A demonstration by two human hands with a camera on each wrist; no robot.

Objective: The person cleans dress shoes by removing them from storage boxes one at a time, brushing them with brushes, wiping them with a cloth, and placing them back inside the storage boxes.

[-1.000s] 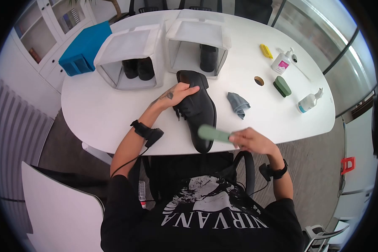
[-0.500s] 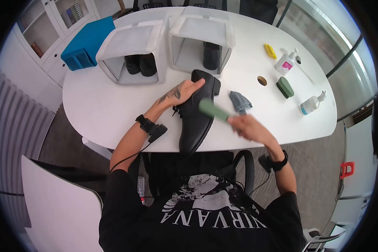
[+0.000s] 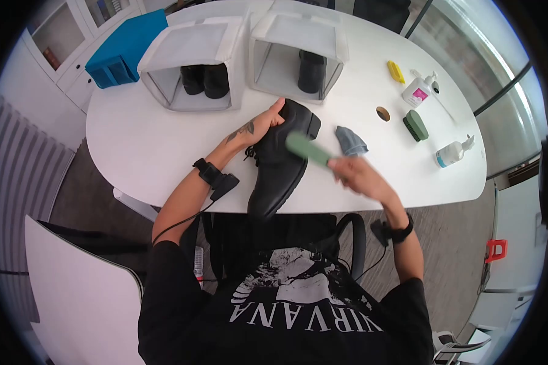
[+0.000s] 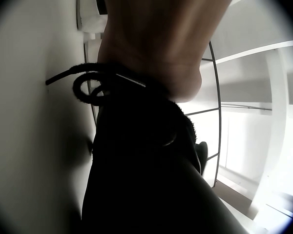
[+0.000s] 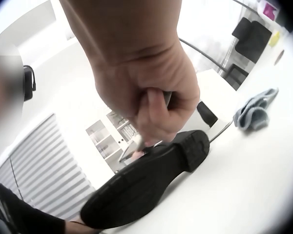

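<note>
A black lace-up shoe (image 3: 275,173) is held tilted over the table's near edge, its toe toward the person. The left hand (image 3: 265,126) grips it near the heel end, thumb on the shoe's opening; its fingers are largely hidden. In the right hand (image 3: 360,176) is the handle of a green brush (image 3: 310,149), whose head lies over the side of the shoe; its bristles are not visible. The right wrist view shows the curled fingers of the right hand (image 5: 151,97) above the shoe's sole (image 5: 141,187). Dark laces (image 4: 90,87) stick out in the left wrist view.
Two grey-white boxes (image 3: 192,45) (image 3: 298,33) with black shoes inside stand at the back, beside a blue case (image 3: 125,48). Rightward lie a grey-blue cloth (image 3: 351,141), another green brush (image 3: 416,125), a yellow item (image 3: 396,72) and two white bottles (image 3: 418,92) (image 3: 450,154).
The shoe has turned, its toe swinging left and its heel right. The left hand has shifted with it, while the right hand and brush have moved slightly up in the head view.
</note>
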